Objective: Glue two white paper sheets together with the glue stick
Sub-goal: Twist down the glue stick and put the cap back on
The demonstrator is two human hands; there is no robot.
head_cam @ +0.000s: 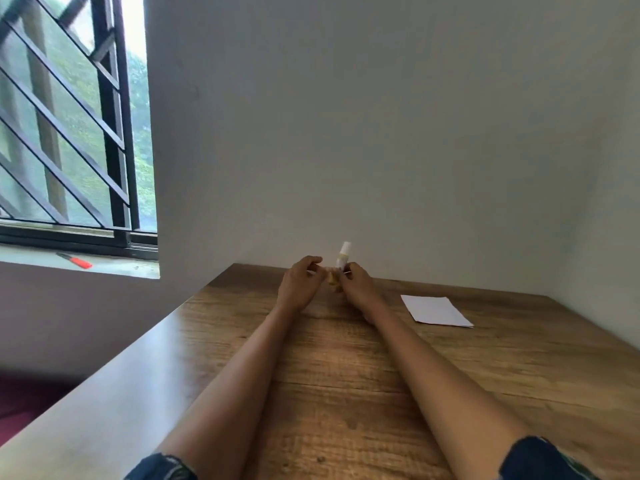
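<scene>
Head view | your right hand point(356, 282) grips the upright glue stick point(343, 255) | left hand point(299, 280) pinches at its base | paper sheets point(435, 310) lie at 3 o'clock on the table point(346, 375), well apart.

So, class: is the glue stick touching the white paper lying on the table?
Apart. The head view shows the glue stick held up in the right hand, with bare wooden table between it and the white paper lying off to the right.
</scene>
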